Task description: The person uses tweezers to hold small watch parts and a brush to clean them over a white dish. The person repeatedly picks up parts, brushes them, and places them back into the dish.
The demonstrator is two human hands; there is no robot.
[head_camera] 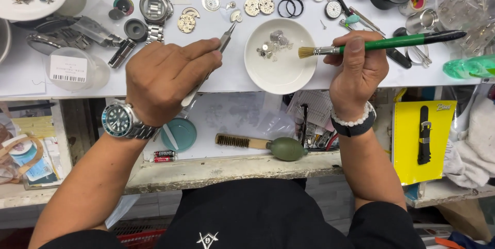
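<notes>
My left hand (167,76) grips metal tweezers (226,36) whose tips point up and right, toward a small watch part on the white worktop. My right hand (358,68) holds a green-handled brush (384,44) level, its bristles over the right rim of a white dish (281,76). Several small metal watch parts (273,44) lie in the dish's upper half. A wristwatch with a blue-green bezel (117,120) sits on my left wrist; a white bead bracelet and dark band (355,123) are on my right.
Watch dials and movements (259,5) lie along the back of the worktop, with a steel watch case on a bracelet (154,9) at left. An open drawer below holds a green rubber blower (286,148), a wooden brush (240,141) and a teal lid (179,134). A yellow strap package (423,140) sits at right.
</notes>
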